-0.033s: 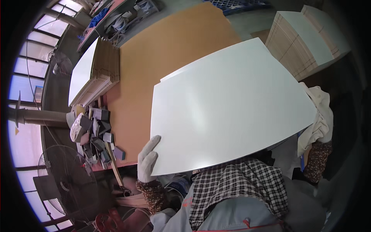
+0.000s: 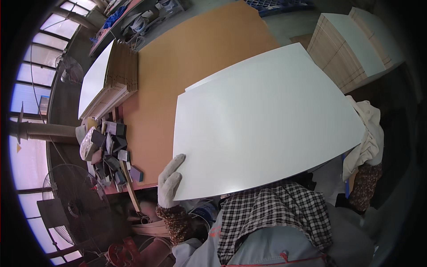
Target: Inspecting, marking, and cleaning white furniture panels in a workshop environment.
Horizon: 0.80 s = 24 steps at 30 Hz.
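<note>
A large glossy white panel [image 2: 262, 129] lies in front of me, its near edge close to my body. My left hand [image 2: 169, 184], in a pale knitted glove, grips the panel's near left corner, with fingers lying over the top face. At the right edge is my right hand [image 2: 376, 141], also gloved, closed on a cream cloth [image 2: 357, 153] that is bunched against the panel's side. The cloth hides most of those fingers. Another white panel [image 2: 200, 83] shows as a thin strip beneath the far left edge.
Brown board [image 2: 200, 53] covers the worktable. A stack of panels [image 2: 120, 73] stands at left, another stack [image 2: 342, 53] at far right. Dark sanding blocks [image 2: 113, 144] and a wooden stick [image 2: 130, 187] lie along the left edge. A fan [image 2: 75, 209] stands lower left.
</note>
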{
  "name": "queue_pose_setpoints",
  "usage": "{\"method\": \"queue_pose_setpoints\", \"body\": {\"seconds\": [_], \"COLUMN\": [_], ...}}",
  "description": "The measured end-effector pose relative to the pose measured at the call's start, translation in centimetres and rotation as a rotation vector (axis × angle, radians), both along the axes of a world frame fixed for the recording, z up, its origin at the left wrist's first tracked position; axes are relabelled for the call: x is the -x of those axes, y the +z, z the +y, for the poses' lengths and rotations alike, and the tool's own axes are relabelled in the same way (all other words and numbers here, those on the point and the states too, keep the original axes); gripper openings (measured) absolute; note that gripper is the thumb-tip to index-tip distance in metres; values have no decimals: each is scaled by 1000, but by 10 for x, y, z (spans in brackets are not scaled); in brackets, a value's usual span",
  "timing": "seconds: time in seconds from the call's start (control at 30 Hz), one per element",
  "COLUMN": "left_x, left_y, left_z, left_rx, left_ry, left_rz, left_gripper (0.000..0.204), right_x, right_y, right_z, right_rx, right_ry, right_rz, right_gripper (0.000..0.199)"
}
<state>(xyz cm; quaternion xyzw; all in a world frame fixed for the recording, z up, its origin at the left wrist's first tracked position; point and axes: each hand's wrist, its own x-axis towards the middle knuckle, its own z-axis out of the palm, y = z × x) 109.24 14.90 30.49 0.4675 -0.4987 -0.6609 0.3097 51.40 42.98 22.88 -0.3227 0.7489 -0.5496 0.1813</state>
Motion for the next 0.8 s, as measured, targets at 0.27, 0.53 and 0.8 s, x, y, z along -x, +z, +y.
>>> {"method": "queue_pose_setpoints", "body": {"seconds": [0.27, 0.53, 0.8], "left_x": [-14, -31, -30], "left_y": [-25, 0, 76], "left_z": [-5, -17, -56], "left_rx": [302, 362, 440], "left_ry": [78, -58, -12], "left_rz": [4, 389, 68], "left_gripper": [55, 111, 83], "right_x": [-24, -42, -31], "right_y": [26, 86, 154], "right_z": [-32, -98, -160], "right_rx": [226, 393, 617], "right_ry": [191, 287, 491], "right_rz": [-230, -112, -12], "right_gripper": [38, 39, 39]}}
